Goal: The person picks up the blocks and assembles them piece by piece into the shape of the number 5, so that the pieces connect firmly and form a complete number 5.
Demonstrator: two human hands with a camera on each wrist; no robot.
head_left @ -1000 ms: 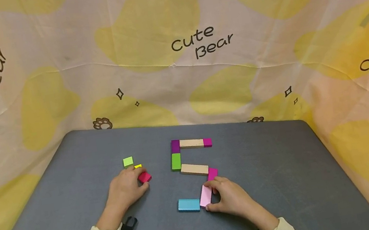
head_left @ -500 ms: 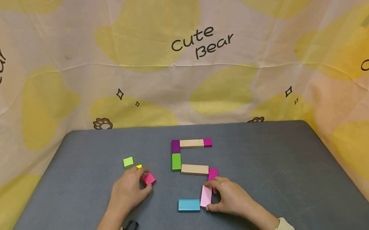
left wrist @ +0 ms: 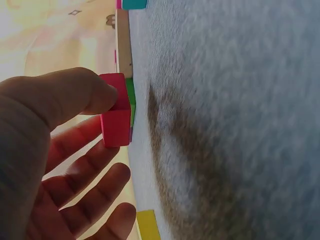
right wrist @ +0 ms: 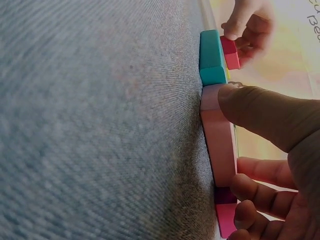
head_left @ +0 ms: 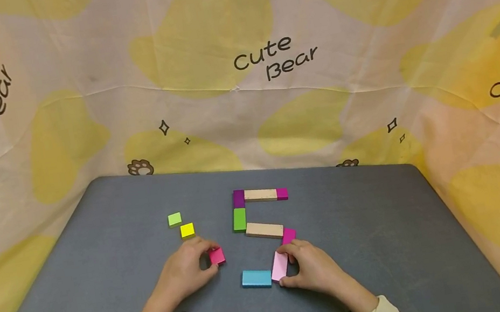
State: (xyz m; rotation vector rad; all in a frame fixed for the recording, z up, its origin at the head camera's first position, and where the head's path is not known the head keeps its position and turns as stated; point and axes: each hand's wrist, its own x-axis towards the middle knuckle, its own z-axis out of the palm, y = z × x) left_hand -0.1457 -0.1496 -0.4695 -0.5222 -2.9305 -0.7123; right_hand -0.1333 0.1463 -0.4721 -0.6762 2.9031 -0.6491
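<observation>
My left hand (head_left: 185,272) pinches a small red-pink block (head_left: 217,256) between thumb and fingertips, left of the row of blocks. In the left wrist view that block (left wrist: 116,127) seems to be held a little off the table. The right hand (head_left: 314,267) holds a light pink block (head_left: 279,267) by its ends, thumb at the near end and a finger at the far one. This block lies on the table, touching a blue block (head_left: 256,279) on its left. Beyond it are a magenta block (head_left: 289,235) and a plain wooden block (head_left: 264,230).
The winding row continues with green (head_left: 239,220) and purple (head_left: 239,198) blocks, another wooden block (head_left: 260,195) and a magenta end block (head_left: 282,194). Loose lime (head_left: 174,220) and yellow (head_left: 187,231) blocks lie at left on the grey table (head_left: 362,214). A patterned cloth (head_left: 192,39) hangs behind.
My left hand has carried the red-pink block right and toward me, away from the yellow block, which now shows fully. The right hand has stayed on the light pink block.
</observation>
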